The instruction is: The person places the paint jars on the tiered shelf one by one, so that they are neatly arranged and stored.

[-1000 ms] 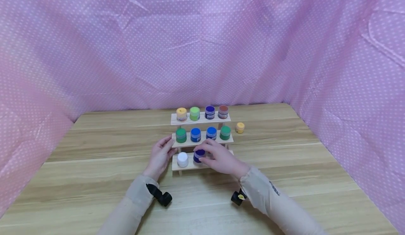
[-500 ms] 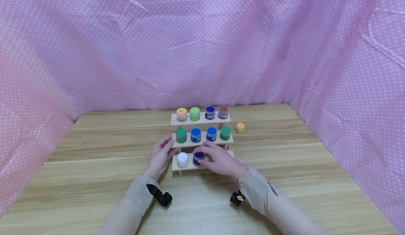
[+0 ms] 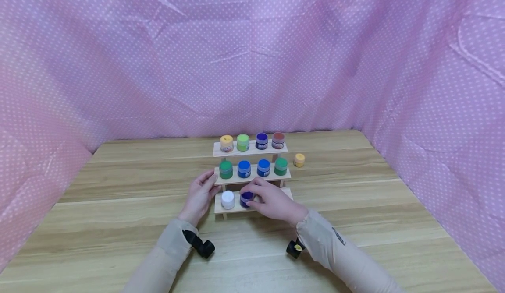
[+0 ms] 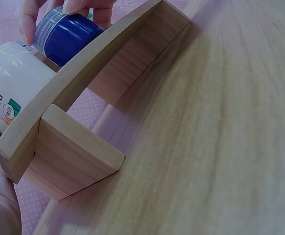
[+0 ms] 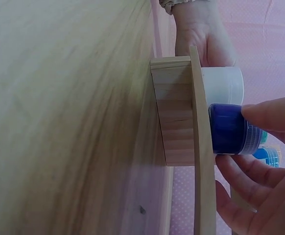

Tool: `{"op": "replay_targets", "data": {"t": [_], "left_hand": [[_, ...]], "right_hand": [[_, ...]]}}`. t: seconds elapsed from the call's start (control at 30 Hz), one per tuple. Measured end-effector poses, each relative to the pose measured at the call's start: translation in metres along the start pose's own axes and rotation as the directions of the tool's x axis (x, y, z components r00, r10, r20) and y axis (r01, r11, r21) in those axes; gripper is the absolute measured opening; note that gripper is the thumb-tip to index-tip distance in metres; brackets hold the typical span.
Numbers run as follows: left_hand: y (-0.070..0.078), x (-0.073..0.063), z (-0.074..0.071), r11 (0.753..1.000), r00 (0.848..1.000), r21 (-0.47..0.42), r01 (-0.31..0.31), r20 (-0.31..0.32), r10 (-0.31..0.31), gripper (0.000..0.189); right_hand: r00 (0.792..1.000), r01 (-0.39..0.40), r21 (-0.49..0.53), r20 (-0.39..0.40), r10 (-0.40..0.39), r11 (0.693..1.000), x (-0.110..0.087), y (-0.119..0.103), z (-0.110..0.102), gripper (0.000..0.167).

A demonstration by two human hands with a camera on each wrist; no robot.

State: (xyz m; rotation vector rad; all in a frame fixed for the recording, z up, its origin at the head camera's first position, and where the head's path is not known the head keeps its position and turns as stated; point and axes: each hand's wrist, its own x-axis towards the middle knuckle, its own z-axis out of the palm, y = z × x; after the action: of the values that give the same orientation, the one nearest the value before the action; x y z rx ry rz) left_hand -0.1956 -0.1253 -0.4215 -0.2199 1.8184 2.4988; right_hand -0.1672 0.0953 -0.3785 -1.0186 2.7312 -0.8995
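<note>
My right hand [image 3: 272,200] pinches a dark blue paint jar [image 5: 228,128] between thumb and fingers, on the lowest tier of a wooden three-tier rack [image 3: 252,180]. Just left of that jar stands a white paint jar [image 3: 228,200], its printed label facing front in the left wrist view. My left hand [image 3: 199,196] holds the rack's left end, fingertips at the edge of the middle tier. Green and blue jars [image 3: 244,169] line the middle tier. Along the top tier are yellow, light green, dark blue and brown jars [image 3: 278,140].
A small yellow paint jar [image 3: 299,160] stands on the wooden table [image 3: 355,196] to the right of the rack. Pink dotted cloth [image 3: 252,56] hangs behind and at both sides of the table.
My right hand has shifted the dark blue jar slightly left along the lowest tier, toward the white jar. The left hand stays in place at the rack.
</note>
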Motion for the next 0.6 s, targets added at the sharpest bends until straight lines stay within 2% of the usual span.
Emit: {"op": "replay_targets", "data": {"t": [0.6], "left_hand": [[-0.0019,0.0,0.0002,0.998,0.999,-0.052,-0.031,0.007,0.031,0.038]], "right_hand": [[1.0,0.025,-0.011,0.001,-0.025,1.0,0.001,0.0015,0.0008,0.031]]}}
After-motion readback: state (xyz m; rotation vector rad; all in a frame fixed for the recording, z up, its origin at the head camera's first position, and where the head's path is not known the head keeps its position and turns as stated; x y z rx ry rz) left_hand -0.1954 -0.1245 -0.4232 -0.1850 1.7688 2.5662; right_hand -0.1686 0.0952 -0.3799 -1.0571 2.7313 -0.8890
